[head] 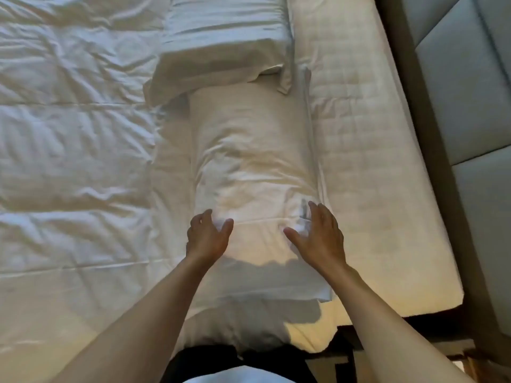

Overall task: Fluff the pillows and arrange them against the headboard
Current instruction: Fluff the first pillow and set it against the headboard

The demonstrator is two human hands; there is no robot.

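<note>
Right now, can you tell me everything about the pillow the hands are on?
The near pillow is white, in a soft, wrinkled cotton-looking case, long and plump. It lies flat on the bed, lengthwise away from the person, beside the quilted mattress strip and not yet against the padded headboard. The left hand and right hand press open on its near half. Its far end touches a second pillow, whose loose case edge overlaps it.
</note>
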